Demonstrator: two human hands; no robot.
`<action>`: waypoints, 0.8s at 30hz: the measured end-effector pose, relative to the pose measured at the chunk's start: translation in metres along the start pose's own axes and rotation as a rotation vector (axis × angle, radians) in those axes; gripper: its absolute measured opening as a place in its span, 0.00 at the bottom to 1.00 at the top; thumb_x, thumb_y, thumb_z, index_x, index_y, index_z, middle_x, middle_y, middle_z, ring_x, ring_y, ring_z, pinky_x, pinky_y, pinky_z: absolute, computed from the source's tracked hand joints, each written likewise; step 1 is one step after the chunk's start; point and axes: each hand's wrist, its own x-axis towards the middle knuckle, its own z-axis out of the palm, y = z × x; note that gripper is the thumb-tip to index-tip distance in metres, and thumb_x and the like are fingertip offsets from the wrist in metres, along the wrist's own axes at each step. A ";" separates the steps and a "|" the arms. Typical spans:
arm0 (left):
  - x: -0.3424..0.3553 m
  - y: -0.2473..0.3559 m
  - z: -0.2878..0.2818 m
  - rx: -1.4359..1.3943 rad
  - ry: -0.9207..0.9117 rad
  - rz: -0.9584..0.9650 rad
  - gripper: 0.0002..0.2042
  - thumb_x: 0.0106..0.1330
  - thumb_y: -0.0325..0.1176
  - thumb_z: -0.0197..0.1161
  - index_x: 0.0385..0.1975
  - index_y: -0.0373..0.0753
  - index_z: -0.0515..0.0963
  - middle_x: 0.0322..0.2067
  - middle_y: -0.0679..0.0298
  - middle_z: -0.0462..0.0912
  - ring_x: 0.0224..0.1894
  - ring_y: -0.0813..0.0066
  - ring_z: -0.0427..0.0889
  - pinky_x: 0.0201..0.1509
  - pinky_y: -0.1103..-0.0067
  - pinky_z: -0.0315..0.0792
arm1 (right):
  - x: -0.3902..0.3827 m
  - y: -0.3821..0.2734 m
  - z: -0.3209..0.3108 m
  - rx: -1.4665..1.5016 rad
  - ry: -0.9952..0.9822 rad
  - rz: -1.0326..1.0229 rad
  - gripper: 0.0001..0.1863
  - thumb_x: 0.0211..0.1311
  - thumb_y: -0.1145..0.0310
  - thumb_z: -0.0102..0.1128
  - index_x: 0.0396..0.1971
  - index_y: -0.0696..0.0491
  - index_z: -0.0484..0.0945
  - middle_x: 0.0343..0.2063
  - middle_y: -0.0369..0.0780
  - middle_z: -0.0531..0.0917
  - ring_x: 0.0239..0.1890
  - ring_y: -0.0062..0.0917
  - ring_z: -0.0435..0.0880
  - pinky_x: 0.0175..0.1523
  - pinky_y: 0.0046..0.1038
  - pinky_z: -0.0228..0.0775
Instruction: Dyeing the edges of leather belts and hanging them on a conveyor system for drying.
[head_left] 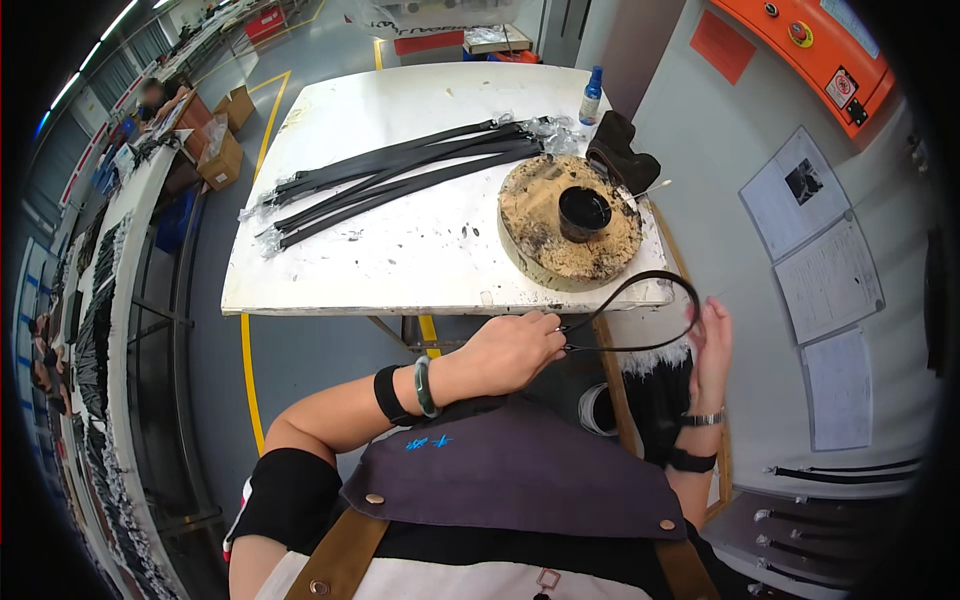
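A thin black strap [640,348] is bent into a loop in front of the table's near right corner. My left hand [515,352] is closed on its two ends, which have small metal fittings. At the loop's far bend, my right hand [710,345] meets the strap with thumb and fingers. Some of its fingers point upward and partly hide one another. Just beyond the loop is a round tan block [545,225], stained black on top. On it stands a small black cup [584,213] with dark, glossy contents.
Several black straps [400,175] with plastic-wrapped ends lie across the white table [330,285]. A blue bottle [591,97] and a dark brown block [625,152] stand at the far right. Papers [835,280] hang on the right wall, below an orange machine [825,50].
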 end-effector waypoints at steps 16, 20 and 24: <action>-0.010 -0.011 -0.018 0.085 0.031 0.032 0.08 0.59 0.35 0.54 0.25 0.37 0.71 0.27 0.61 0.68 0.33 0.65 0.72 0.32 0.73 0.69 | 0.080 -0.064 0.146 -0.508 -0.403 -0.548 0.14 0.65 0.61 0.43 0.28 0.55 0.73 0.20 0.31 0.71 0.21 0.10 0.66 0.26 0.12 0.62; -0.011 -0.010 -0.021 0.104 0.044 0.025 0.07 0.58 0.34 0.55 0.24 0.38 0.71 0.27 0.62 0.68 0.32 0.65 0.72 0.32 0.73 0.70 | 0.084 -0.059 0.136 -0.520 -0.407 -0.545 0.15 0.66 0.61 0.42 0.28 0.56 0.73 0.19 0.31 0.71 0.20 0.11 0.66 0.26 0.12 0.63; -0.008 -0.010 -0.023 0.145 0.072 0.052 0.07 0.57 0.34 0.56 0.24 0.38 0.71 0.26 0.62 0.68 0.32 0.66 0.71 0.30 0.74 0.70 | 0.080 -0.061 0.121 -0.383 -0.351 -0.459 0.15 0.66 0.61 0.42 0.29 0.56 0.72 0.20 0.33 0.72 0.21 0.12 0.68 0.26 0.14 0.64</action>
